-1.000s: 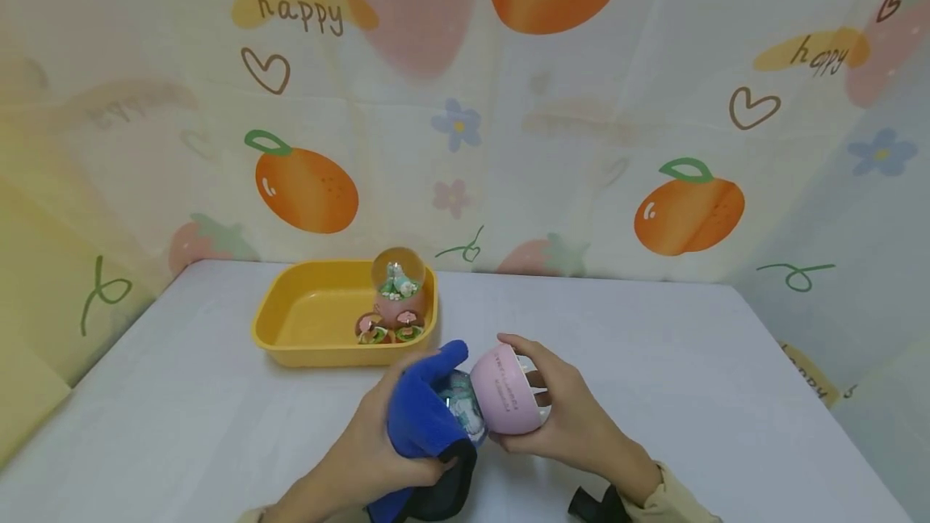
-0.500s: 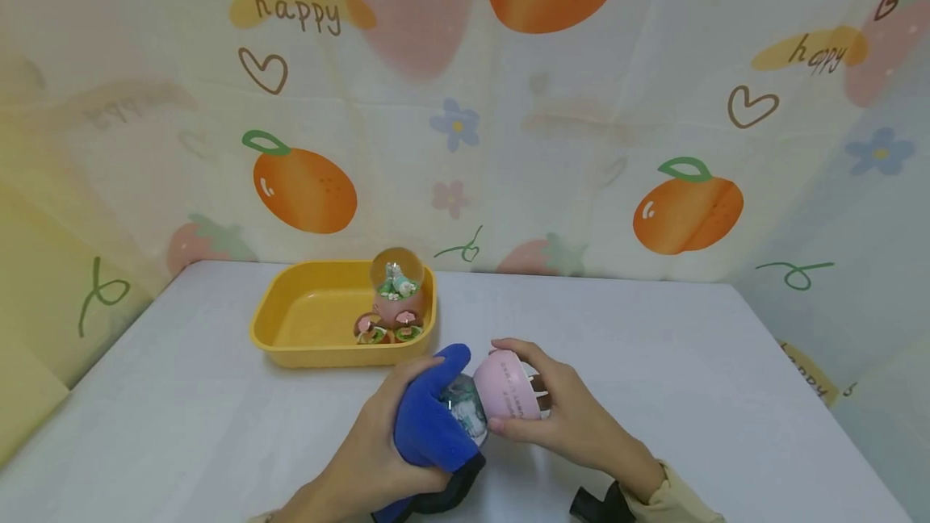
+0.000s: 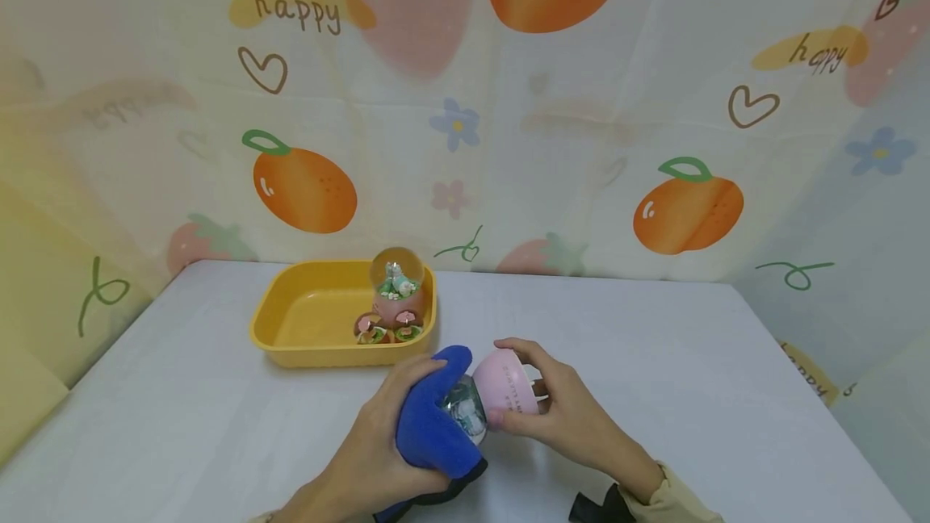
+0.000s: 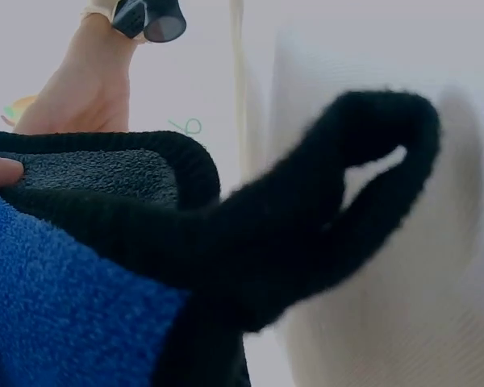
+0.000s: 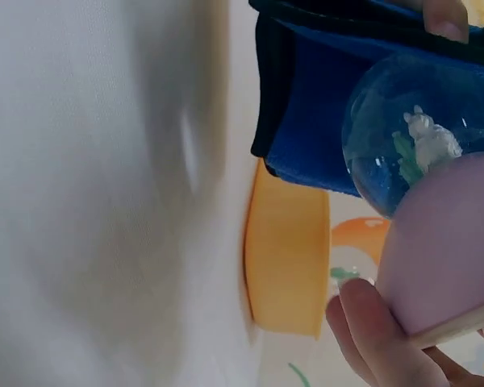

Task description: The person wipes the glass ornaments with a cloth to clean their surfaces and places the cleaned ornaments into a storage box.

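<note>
My left hand [image 3: 385, 430] grips a blue cloth [image 3: 434, 434] with black edging, folded partly around the glass ball of a snow globe [image 3: 465, 407]. A black loop of the cloth hangs large in the left wrist view. On the globe's other side, my right hand [image 3: 567, 402] holds its pink base [image 5: 444, 250] between thumb and fingers. The globe lies tipped sideways above the table, base to the right. Inside the clear ball, a small white animal figure [image 5: 431, 141] shows in the right wrist view. Lettering runs along the base.
Behind my hands stands a yellow tray [image 3: 298, 355]. At its right end is another snow globe [image 3: 397, 285] with a pink base and small mushroom-like ornaments in front. The white table [image 3: 654, 361] meets a fruit-print backdrop. A black strap device [image 3: 601, 507] sits at my right wrist.
The snow globe has turned in my right hand, so its lettering shows at a different place. My left hand and the cloth have shifted slightly right. The tray is unmoved.
</note>
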### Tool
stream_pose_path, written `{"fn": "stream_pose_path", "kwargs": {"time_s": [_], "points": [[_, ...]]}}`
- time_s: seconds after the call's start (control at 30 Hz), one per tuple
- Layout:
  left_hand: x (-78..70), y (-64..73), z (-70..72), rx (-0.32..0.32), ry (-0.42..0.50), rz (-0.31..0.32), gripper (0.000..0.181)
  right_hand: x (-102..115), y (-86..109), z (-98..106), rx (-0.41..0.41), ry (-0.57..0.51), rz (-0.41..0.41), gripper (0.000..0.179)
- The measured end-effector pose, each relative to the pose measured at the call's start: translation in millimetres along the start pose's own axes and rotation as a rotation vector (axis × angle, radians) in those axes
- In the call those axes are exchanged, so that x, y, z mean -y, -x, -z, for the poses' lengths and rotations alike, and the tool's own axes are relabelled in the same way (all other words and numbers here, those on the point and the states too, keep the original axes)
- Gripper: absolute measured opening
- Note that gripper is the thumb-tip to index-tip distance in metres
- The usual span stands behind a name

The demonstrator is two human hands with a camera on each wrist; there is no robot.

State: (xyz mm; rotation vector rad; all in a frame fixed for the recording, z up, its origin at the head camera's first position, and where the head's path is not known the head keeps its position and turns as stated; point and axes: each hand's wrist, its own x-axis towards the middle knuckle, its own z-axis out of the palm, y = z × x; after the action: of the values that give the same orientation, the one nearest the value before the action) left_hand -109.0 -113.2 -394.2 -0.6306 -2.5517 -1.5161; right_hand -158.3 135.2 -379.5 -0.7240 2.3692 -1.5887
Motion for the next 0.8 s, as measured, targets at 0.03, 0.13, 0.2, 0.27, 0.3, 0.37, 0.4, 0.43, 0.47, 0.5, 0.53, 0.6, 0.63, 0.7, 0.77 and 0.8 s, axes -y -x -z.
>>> {"fn": "stream_pose_path", "kwargs": {"time_s": [0.03, 0.13, 0.2, 0.27, 0.3, 0.37, 0.4, 0.43, 0.47, 0.5, 0.53, 0.6, 0.63, 0.7, 0.77, 0.8], "points": [[-0.2, 0.0, 0.1, 0.005, 0.003, 0.010, 0.105, 0.0, 0.0, -0.1, -0.004, 0.001, 0.004, 0.065], [-0.7, -0.4, 1.4, 0.021, 0.011, 0.023, 0.102, -0.1, 0.1, -0.2, -0.022, 0.005, 0.030, 0.063], [-0.4, -1.1, 3.3, 0.025, 0.020, 0.010, 0.101, 0.0, 0.5, -0.2, -0.034, 0.002, 0.051, 0.063], [-0.1, -2.0, 5.7, 0.028, 0.030, 0.000, 0.098, 0.1, 1.1, -0.4, -0.044, 0.009, 0.080, 0.063], [0.1, -2.7, 6.9, 0.033, 0.043, 0.006, 0.095, 0.2, 1.6, -0.6, -0.047, 0.016, 0.096, 0.064], [0.5, -4.2, 8.7, 0.048, 0.089, 0.024, 0.089, 0.6, 2.6, -1.8, -0.057, 0.041, 0.130, 0.065], [0.2, -5.0, 9.3, 0.061, 0.120, 0.054, 0.086, 0.4, 3.0, -2.5, -0.060, 0.056, 0.162, 0.066], [0.4, -5.7, 9.5, 0.076, 0.147, 0.080, 0.083, 0.2, 3.2, -3.3, -0.065, 0.073, 0.197, 0.066], [0.2, -6.3, 9.5, 0.087, 0.175, 0.105, 0.081, 0.0, 3.4, -4.2, -0.066, 0.084, 0.232, 0.067], [-0.1, -7.0, 9.4, 0.097, 0.200, 0.126, 0.079, -0.4, 3.4, -4.9, -0.068, 0.094, 0.268, 0.068], [-0.5, -7.4, 9.2, 0.104, 0.217, 0.139, 0.078, -1.1, 3.4, -5.6, -0.070, 0.103, 0.304, 0.068], [-1.4, -7.8, 8.8, 0.106, 0.217, 0.156, 0.075, -2.3, 3.0, -6.1, -0.072, 0.114, 0.374, 0.069], [-1.6, -7.6, 8.9, 0.103, 0.203, 0.150, 0.073, -2.6, 2.7, -6.2, -0.074, 0.117, 0.395, 0.069], [-2.2, -6.7, 9.3, 0.080, 0.163, 0.115, 0.068, -3.0, 2.6, -6.2, -0.082, 0.126, 0.428, 0.069], [-2.0, -5.3, 10.3, 0.043, 0.139, 0.071, 0.061, -2.7, 2.8, -6.0, -0.090, 0.130, 0.450, 0.070], [-2.1, -4.5, 10.8, 0.017, 0.132, 0.056, 0.057, -2.5, 3.0, -6.0, -0.091, 0.131, 0.461, 0.070]]}}
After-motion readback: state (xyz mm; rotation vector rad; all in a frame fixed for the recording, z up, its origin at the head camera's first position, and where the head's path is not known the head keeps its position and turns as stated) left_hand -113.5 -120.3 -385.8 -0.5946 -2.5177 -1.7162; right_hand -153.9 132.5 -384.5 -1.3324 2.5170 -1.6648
